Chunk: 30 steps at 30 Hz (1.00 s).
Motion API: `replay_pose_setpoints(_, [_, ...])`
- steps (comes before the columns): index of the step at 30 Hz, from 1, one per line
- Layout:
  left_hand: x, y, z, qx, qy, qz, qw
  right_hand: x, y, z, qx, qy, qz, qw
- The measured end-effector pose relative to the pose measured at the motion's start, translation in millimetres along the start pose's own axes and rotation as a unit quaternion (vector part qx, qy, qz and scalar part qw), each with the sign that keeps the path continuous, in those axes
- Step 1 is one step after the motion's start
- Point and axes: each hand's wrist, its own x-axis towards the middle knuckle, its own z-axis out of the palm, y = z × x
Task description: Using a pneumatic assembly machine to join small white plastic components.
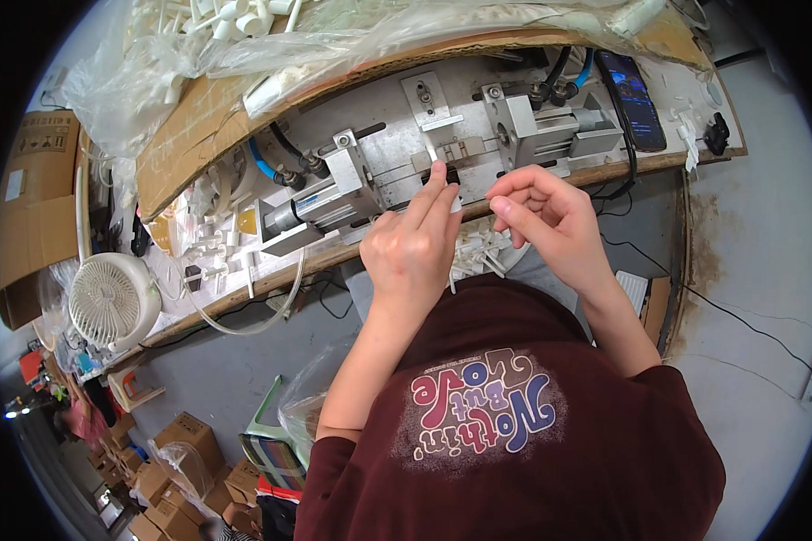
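A white piece is seemingly placed at the desk's metal bracket, touched by the left hand. The right hand is held apart, half curled; both grips are unclear. Many loose pieces seemingly are left.

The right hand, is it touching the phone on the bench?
Apart. The head view shows a gap between the right hand and the phone, with the wooden bench edge visible between them.
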Motion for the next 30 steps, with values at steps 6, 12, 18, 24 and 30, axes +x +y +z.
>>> replay_pose_setpoints(6, [1, -1, 2, -0.006, 0.014, 0.004, 1.0, -3, 0, -1, 0.004, -0.005, 0.002, 1.0])
replay_pose_setpoints(12, [-1, -4, 3, -0.023, 0.02, 0.012, 0.999, -2, -7, 4, -0.023, 0.007, -0.044, 0.999])
replay_pose_setpoints(18, [-5, 0, -15, -0.114, -0.038, -0.03, 0.992, 23, -36, 12, -0.131, 0.066, -0.188, 0.971])
replay_pose_setpoints(24, [-30, 2, -23, -0.233, -0.146, -0.037, 0.961, 82, -83, 21, -0.39, 0.156, -0.457, 0.784])
replay_pose_setpoints(30, [-53, -3, -15, -0.234, -0.237, -0.013, 0.943, 151, -127, 21, -0.655, 0.13, -0.453, 0.591])
